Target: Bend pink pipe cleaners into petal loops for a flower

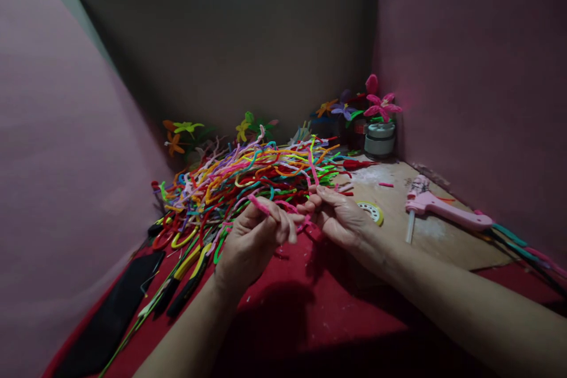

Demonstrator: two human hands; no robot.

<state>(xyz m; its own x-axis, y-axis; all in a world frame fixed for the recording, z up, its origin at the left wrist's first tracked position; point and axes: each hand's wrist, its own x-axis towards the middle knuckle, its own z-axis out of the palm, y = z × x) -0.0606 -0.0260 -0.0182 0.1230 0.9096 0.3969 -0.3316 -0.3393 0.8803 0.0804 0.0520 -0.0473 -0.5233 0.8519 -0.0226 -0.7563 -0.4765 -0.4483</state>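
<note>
My left hand (257, 233) is closed on a pink pipe cleaner (258, 205), whose fuzzy end sticks out above the thumb. Close beside it, my right hand (339, 215) pinches a pink pipe cleaner too, with a length standing up from the fingertips. Pink loops show between the hands; whether both hold one and the same piece I cannot tell. Just behind them lies a big heap of pipe cleaners (248, 168) in many colours. Both hands are above the red tablecloth (283, 307).
On the right, a pink glue gun (447, 211) rests on a cardboard sheet (465, 251) near a yellow-rimmed tape roll (371, 212). Yellow-and-black pliers (190, 280) and a black flat object (115, 307) lie left. Behind stand pipe-cleaner flowers (383, 107) in a grey pot (380, 140).
</note>
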